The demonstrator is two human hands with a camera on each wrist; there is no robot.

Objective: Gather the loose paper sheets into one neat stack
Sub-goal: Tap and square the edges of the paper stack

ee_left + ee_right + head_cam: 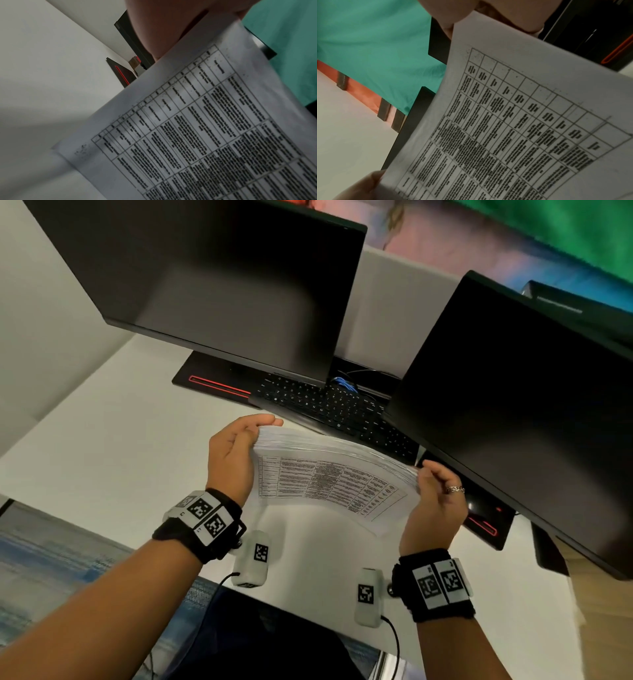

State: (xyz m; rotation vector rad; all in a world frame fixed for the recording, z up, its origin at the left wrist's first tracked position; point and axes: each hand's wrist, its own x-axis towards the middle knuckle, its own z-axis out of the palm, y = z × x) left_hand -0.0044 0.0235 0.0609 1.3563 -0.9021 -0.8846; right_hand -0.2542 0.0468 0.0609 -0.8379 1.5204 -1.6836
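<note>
We hold the thick stack of white printed paper sheets (337, 474) up off the white table (113, 446), in front of the black keyboard (329, 405) and between the two dark monitors, the left monitor (212, 278) and the right monitor (527, 405). Our left hand (233, 460) grips the stack's left short edge, fingers curled over the far side and the heel of the hand on the near side; our right hand (435, 501), with a ring on one finger, clamps the right short edge the same way. So each grip is closed on the stack, one at each end.

The stack bows upward in the middle and the far long edge fans slightly, with single sheet edges showing as fine lines. We judge this hold serves squaring: with both ends pinched and the bundle lifted free, the sheets can be loosened and then tapped down on the table so their edges line up. The edges are not flush yet, so the stack is gathered but not neat.

The facing sheet carries a ruled table with rows of dense black text. In both wrist views the print (205, 135) is blurred, and we cannot read any word, heading or brand on it
</note>
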